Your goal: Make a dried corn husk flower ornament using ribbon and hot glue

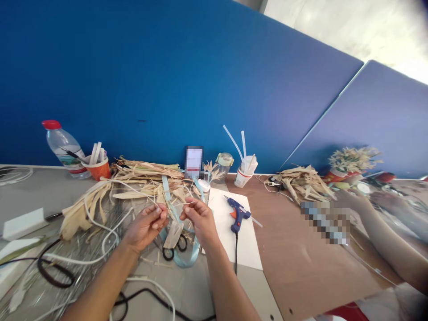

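My left hand (147, 228) and my right hand (201, 220) are raised over the table, close to each other. Both pinch thumb against fingers on a thin pale strand (174, 204), which runs between the fingertips; its exact kind is too small to make out. Just below lie black-handled scissors (168, 254), partly covered by a piece of dried husk (174, 235). A light blue ribbon (187, 261) loops around them. To the right, a blue hot glue gun (240, 215) with an orange trigger rests on a white sheet (250, 249).
Dried corn husks (143, 168) are heaped behind my hands. White cable (100, 260) and thin wires lie on the left. Along the blue partition (187, 80) stand a bottle (65, 147), an orange cup (100, 169), a phone (194, 160) and a cup of glue sticks (243, 177). Another person's arms (377, 232) reach in at right.
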`<state>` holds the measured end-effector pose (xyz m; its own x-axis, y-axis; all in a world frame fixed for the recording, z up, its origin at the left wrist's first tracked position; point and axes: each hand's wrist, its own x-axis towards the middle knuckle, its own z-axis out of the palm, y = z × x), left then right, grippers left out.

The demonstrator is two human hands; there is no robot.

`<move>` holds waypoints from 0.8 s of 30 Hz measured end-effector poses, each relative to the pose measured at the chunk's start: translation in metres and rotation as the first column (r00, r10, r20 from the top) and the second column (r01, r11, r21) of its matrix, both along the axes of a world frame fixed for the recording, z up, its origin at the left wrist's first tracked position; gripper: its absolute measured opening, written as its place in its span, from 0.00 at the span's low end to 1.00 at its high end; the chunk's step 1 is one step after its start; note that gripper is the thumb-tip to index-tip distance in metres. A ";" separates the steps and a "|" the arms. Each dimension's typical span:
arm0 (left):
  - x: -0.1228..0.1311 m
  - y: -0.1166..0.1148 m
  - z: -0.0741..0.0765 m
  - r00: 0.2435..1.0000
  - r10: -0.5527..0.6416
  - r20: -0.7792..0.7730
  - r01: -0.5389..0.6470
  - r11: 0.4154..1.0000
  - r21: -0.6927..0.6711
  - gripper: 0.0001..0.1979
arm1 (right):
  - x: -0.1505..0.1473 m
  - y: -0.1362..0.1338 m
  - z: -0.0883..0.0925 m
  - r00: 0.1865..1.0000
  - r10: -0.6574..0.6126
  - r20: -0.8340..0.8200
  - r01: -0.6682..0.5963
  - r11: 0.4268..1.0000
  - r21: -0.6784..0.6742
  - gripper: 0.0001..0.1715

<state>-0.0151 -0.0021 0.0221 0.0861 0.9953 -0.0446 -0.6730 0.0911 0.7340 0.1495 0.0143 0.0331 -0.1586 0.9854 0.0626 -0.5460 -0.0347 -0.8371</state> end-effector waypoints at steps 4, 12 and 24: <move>0.001 0.000 0.000 1.000 -0.017 -0.010 0.017 1.000 -0.012 0.06 | -0.005 0.001 -0.004 0.997 -0.062 0.035 0.062 0.998 0.002 0.04; 0.002 -0.001 0.001 0.999 -0.021 -0.045 0.021 1.000 0.001 0.07 | -0.009 -0.003 -0.001 0.986 -0.142 0.087 0.143 0.990 -0.002 0.15; 0.009 0.000 -0.003 0.991 -0.068 -0.113 0.063 0.997 -0.049 0.10 | -0.013 -0.006 0.003 0.959 -0.046 -0.281 -0.012 0.979 -0.202 0.16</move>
